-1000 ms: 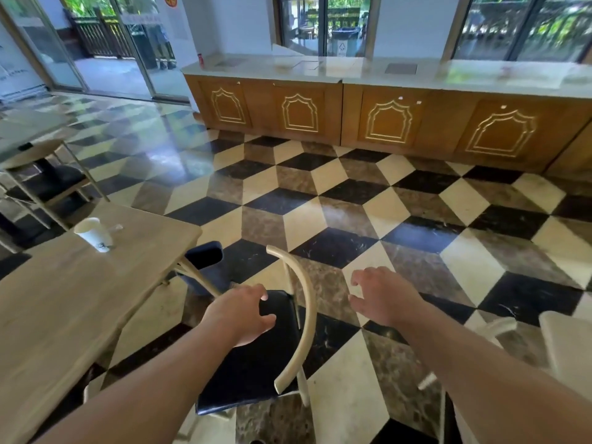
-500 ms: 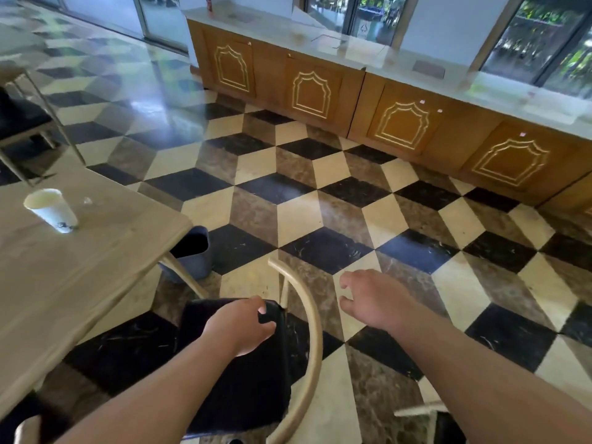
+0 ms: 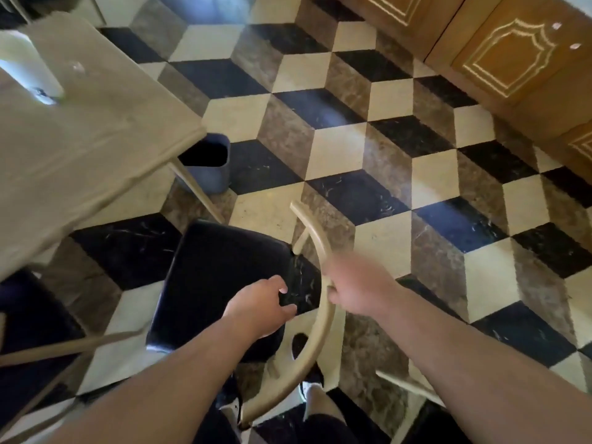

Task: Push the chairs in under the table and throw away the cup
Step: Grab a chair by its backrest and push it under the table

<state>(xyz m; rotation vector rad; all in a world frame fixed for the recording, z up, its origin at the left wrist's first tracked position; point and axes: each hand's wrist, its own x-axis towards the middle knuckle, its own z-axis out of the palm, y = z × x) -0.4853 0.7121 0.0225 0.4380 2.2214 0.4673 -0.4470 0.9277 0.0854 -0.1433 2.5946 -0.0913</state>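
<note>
A chair with a black seat point(image 3: 221, 277) and a curved beige backrest point(image 3: 315, 238) stands on the chequered floor, pulled out from the wooden table point(image 3: 96, 139). My right hand point(image 3: 355, 283), blurred, has its fingers curled round the backrest rail. Over the seat's rear edge is my left hand point(image 3: 262, 306), fingers apart, holding nothing. A white paper cup point(image 3: 30, 68) stands on the table at the far left, well away from both hands.
A blue-grey bin point(image 3: 208, 161) sits on the floor by the table's corner leg. Another dark-seated chair point(image 3: 28, 341) is at the lower left. A beige chair rail point(image 3: 403, 384) shows at the lower right. Wooden cabinets point(image 3: 512, 59) line the upper right.
The view has tilted down and closer to the chair. My right hand has moved left onto the backrest and closed on it. My left hand stays over the seat.
</note>
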